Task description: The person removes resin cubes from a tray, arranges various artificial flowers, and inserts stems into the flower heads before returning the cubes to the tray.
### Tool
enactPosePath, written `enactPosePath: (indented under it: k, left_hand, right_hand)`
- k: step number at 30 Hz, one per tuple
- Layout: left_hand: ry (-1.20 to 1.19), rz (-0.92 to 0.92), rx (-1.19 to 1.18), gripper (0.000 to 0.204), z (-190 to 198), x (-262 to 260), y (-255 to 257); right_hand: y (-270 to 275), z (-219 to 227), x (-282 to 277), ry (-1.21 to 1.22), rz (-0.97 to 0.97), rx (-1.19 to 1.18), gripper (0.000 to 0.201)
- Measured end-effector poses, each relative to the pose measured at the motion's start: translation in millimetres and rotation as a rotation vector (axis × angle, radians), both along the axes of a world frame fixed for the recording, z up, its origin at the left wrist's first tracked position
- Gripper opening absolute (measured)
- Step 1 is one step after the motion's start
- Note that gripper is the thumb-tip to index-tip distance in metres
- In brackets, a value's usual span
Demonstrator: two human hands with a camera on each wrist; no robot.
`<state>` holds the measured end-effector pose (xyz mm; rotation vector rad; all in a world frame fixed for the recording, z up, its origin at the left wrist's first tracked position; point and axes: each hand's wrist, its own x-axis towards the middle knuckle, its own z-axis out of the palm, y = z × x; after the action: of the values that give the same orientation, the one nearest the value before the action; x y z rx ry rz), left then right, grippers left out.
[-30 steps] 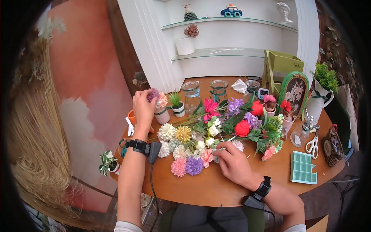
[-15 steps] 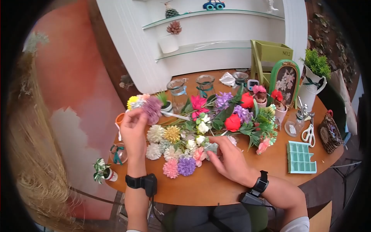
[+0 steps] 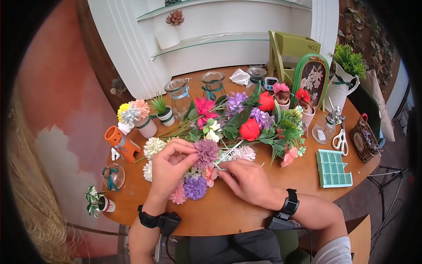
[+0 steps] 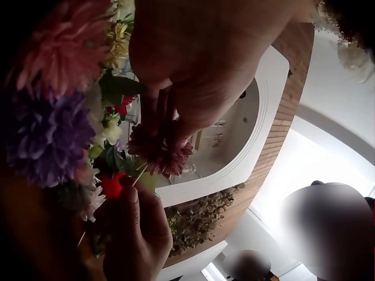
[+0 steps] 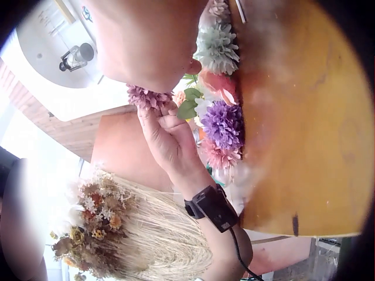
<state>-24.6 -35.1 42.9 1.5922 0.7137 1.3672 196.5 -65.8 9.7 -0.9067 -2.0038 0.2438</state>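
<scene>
My left hand (image 3: 170, 169) pinches a mauve pompom flower head (image 3: 206, 153) over the heap of artificial flowers. Just to its right, my right hand (image 3: 252, 182) pinches a thin white stick (image 4: 139, 175) between thumb and forefinger. In the left wrist view the stick's upper end meets the underside of the mauve bloom. Below the hands lie a purple pompom flower (image 3: 194, 188) and a pink pompom flower (image 3: 178, 193). Behind them are a red rose (image 3: 249, 129) and a magenta flower (image 3: 205, 110).
A pink vase (image 3: 147, 128) with pompom blooms, an orange pot (image 3: 124, 143) and a round glass vase (image 3: 115, 177) stand at left. Glass jars (image 3: 178, 103) line the back. Scissors (image 3: 340, 143) and a mint compartment tray (image 3: 334, 169) lie at right.
My left hand has carried the mauve flower rightward from beside the pink vase to my right hand. The right hand stays over the front of the flower heap. The head view has shifted.
</scene>
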Motion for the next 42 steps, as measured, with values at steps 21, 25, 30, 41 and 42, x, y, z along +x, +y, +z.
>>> enactPosePath:
  k: [21, 25, 30, 41, 42]
  left_hand:
    - [0.397, 0.77, 0.402, 0.017, -4, -40, 33]
    - [0.441, 0.88, 0.451, 0.015, -9, -40, 38]
    - [0.47, 0.932, 0.382, 0.017, -9, -39, 36]
    - [0.685, 1.19, 0.469, 0.036, -8, -76, 50]
    - [0.727, 1.19, 0.493, 0.038, -10, -79, 54]
  right_hand:
    - [21, 0, 12, 0.024, -0.315, -0.164, 0.01]
    - [29, -2, 14, 0.027, -0.232, -0.077, 0.021]
    - [30, -1, 14, 0.067, -0.191, -0.02, 0.033]
    - [23, 4, 8, 0.042, -0.119, 0.079, 0.018]
    - [23, 4, 7, 0.045, -0.114, 0.082, 0.018]
